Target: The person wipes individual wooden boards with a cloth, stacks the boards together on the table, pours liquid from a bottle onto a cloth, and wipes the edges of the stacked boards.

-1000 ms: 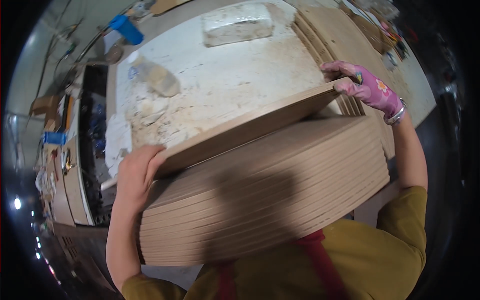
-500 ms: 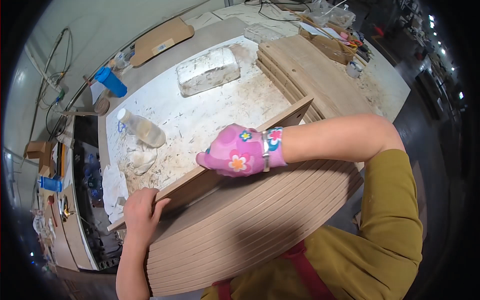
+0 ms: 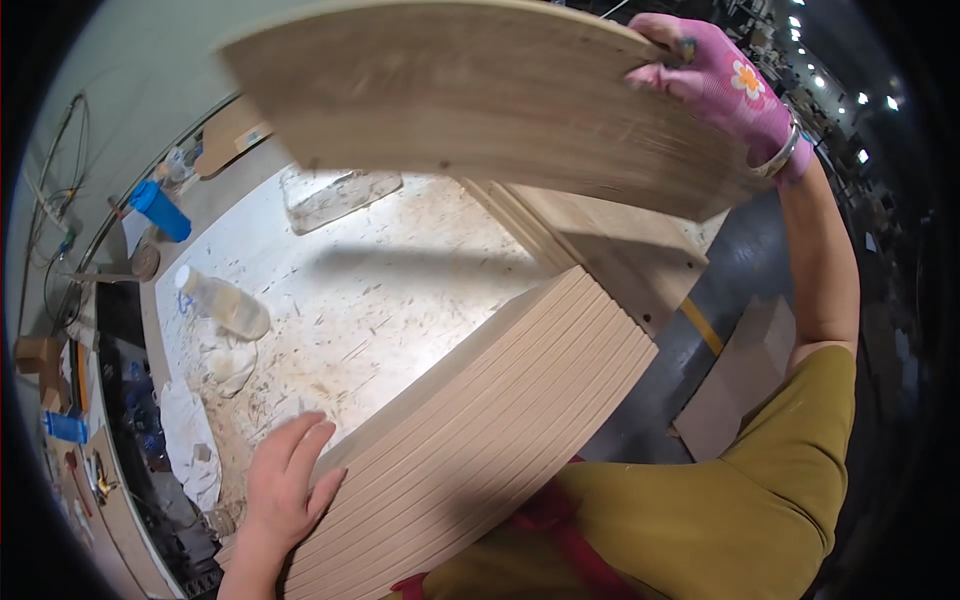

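My right hand (image 3: 715, 85), in a pink flowered glove, grips a wooden board (image 3: 450, 110) by its upper right edge. The board is held up above the table, its broad face toward me and small dark holes along its lower edge. My bare left hand (image 3: 285, 480) has its fingers stretched out at the left end of a stack of boards (image 3: 480, 430) standing on edge right in front of me. That hand holds nothing. Partly below the raised board, a second pile of boards (image 3: 625, 260) lies flat, with holes near its close end.
On the white, debris-strewn table (image 3: 350, 300) stand a plastic-wrapped block (image 3: 340, 200), a bottle of cloudy liquid (image 3: 225, 305), a white rag (image 3: 228, 362) and a blue cup (image 3: 160, 210). A flat panel (image 3: 735, 385) leans low at the right. Cables (image 3: 60, 210) hang on the left wall.
My right hand has lifted the board off the stack, up and to the far right, turning its face toward me. My left hand has let go of the board's left end and opened.
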`<action>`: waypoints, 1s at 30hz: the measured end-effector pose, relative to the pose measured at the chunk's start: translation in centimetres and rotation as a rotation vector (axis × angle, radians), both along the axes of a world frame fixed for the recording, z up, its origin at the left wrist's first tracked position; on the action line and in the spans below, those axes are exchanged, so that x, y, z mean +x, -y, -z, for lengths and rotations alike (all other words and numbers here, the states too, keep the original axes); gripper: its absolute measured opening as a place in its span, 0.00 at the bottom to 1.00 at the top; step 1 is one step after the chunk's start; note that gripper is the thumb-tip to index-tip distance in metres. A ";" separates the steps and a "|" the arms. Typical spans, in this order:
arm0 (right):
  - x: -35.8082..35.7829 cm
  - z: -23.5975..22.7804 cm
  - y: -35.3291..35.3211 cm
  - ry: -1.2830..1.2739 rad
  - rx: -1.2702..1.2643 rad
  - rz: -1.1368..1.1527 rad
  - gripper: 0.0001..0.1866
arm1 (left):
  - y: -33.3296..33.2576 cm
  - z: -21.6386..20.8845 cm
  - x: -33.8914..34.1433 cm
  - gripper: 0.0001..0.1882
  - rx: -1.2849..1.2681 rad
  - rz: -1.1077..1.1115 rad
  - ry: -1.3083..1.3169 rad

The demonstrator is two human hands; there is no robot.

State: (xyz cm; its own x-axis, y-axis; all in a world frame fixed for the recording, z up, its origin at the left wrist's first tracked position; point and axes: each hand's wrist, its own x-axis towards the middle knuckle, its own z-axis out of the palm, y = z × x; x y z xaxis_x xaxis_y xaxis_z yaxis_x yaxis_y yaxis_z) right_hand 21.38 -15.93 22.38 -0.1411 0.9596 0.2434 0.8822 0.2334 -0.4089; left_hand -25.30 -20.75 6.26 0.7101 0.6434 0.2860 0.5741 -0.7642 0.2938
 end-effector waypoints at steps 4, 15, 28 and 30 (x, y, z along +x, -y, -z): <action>6.7 1.1 -1.2 -0.083 0.171 0.207 0.10 | -0.1 0.7 -0.7 0.16 -0.280 -0.010 -0.037; 8.6 6.3 -2.7 0.680 0.163 0.607 0.14 | -0.5 0.9 -1.3 0.13 -0.349 -0.023 -0.004; 10.7 10.0 -4.5 0.551 0.249 0.529 0.13 | -1.2 0.5 -1.3 0.12 -0.348 -0.002 -0.037; 9.7 8.9 -4.2 0.525 0.143 0.550 0.20 | -1.7 0.1 -1.9 0.15 -0.475 -0.050 -0.125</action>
